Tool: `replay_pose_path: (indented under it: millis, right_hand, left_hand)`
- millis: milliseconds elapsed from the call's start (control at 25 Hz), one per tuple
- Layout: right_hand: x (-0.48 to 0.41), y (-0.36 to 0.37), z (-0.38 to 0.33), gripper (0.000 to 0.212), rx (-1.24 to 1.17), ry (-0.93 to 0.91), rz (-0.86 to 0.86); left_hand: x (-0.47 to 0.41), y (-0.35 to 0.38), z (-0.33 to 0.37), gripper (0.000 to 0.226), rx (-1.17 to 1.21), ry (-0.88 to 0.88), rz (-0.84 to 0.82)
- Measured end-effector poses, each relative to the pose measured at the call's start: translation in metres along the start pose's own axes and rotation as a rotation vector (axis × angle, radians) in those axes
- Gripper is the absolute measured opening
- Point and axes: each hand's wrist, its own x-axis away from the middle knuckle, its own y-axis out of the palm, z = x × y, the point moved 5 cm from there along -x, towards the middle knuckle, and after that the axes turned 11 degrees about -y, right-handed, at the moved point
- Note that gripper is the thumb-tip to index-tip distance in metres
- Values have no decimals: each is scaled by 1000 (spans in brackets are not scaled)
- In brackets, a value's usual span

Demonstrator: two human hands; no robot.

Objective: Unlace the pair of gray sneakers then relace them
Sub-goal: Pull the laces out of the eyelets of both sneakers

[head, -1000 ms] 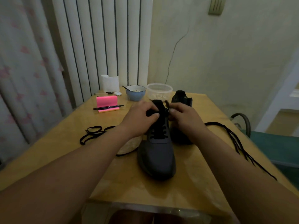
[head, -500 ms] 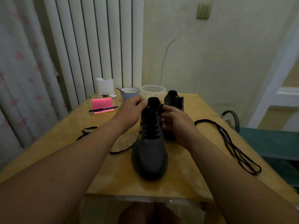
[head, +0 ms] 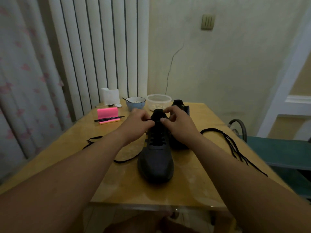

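Both hands meet over the top of the near sneaker, which stands on the desk with its toe pointing back toward the person. The left hand has its fingers curled and pinches a short stretch of black lace just beside the tongue. From under that wrist the lace trails away to the left across the desk. The right hand is curled too, its thumb pressed at the top eyelets and its forefinger hooked over the collar, so that it grips the shoe's upper edge. Whether lace also lies between those fingers cannot be told. The two thumbs nearly touch. The second sneaker stands just behind the right hand, mostly hidden by it. A loose lace lies bunched on the desk to the right of the right forearm. Beyond the left hand stand a blue bowl and a clear plastic tub, and farther to that hand's left lie a pink notepad and a black pen.
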Motion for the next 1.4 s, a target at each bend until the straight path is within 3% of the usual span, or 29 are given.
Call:
replay_pose_path:
  millis: [80,200,320,480,600,760,920,1040,1120,1280,1400]
  right_hand:
    - [-7,-2,-9,16,141,-100,5]
    - [-10,-5,-5,8,155,-97,32]
    - [-11,-1,-2,18,222,-127,-93]
    - [-31,10,-11,30,351,-107,-213]
    - [-41,15,-11,28,381,-63,-340]
    - [-37,5,-11,21,53,116,-368]
    - [-18,7,-2,19,-577,504,-154]
    - [-7,5,1,15,-755,507,-81]
    - [-8,2,-2,16,-686,396,-105]
    - [-14,-4,-8,9,-216,56,-244]
    - [1,-8,-1,24,-152,68,-128]
  left_hand:
    - [0,0,5,14,-130,90,63]
    - [3,-5,1,16,21,74,122]
    - [7,-7,-8,14,93,15,125]
    - [7,8,-12,21,-80,36,158]
    - [7,27,-19,29,-75,-8,213]
    - [15,40,-31,26,29,-37,333]
    - [19,42,-31,22,36,5,366]
    - [23,42,-28,21,4,67,408]
    - [24,43,-29,20,-2,91,427]
    - [23,35,-28,16,42,114,454]
    - [24,29,-10,15,-143,255,493]
